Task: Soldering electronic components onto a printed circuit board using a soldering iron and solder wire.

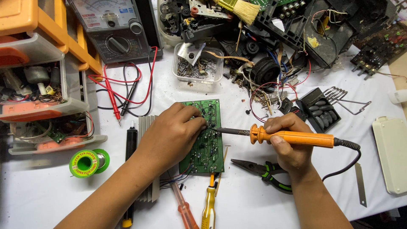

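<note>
Bench: a white-covered bench (51, 191) crowded with electronics parts and tools, seen from above.
Circuit board: a green circuit board (205, 144) lies flat near the middle, partly over a ribbed metal heat sink (146, 127).
Left hand: the left hand (171, 133) rests on the board's left half, fingers curled and pinched together at a spot near the board's middle (what they pinch is too small to tell).
Right hand: the right hand (288, 142) is closed around the orange handle of a soldering iron (292, 136), held nearly level, its dark tip reaching the board just beside the left fingertips.
Near the right hand: green-handled pliers (265, 171) lie on the bench below the wrist.
Below the board: a yellow screwdriver (209, 205) and a red one (184, 210).
Left side: a green spool of solder (88, 162), red and black probe leads (116, 99), an analogue multimeter (114, 27) and orange drawers (34, 63).
Top: a clear tub of small parts (197, 63), a brush (241, 9) and a heap of black casings and wires.
Right edge: a cream plastic case (392, 154).
</note>
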